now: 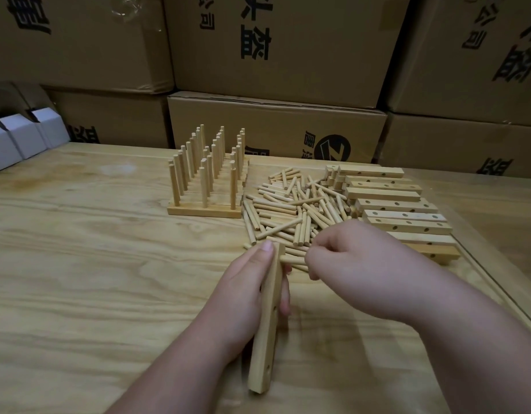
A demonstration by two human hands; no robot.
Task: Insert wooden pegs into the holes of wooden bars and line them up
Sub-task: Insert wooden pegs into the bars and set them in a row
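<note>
Head view: left grip wraps a bar, thumb along its top edge, fingers curled round the far side. Bar is tilted on edge, near end close to or on the surface, holes facing right, all empty afaict. Right grip has fingers curled down at the near edge of the loose pegs; looks like it's pinching one, but the fingers hide the tip, so can't confirm.

Done rows stand upright at rear-left, bars touching, pegs vertical. Blank bars are stacked right of the pegs. Boxes behind.

Step, imo: get one peg, seat it in the bar.
- take a single peg, hold near one end
- roll the bar so holes face up, rest it flat on the surface
- line peg w/ hole axis, push straight, no wobble
- seat to same height as the finished rows, then butt against the front row.
</note>
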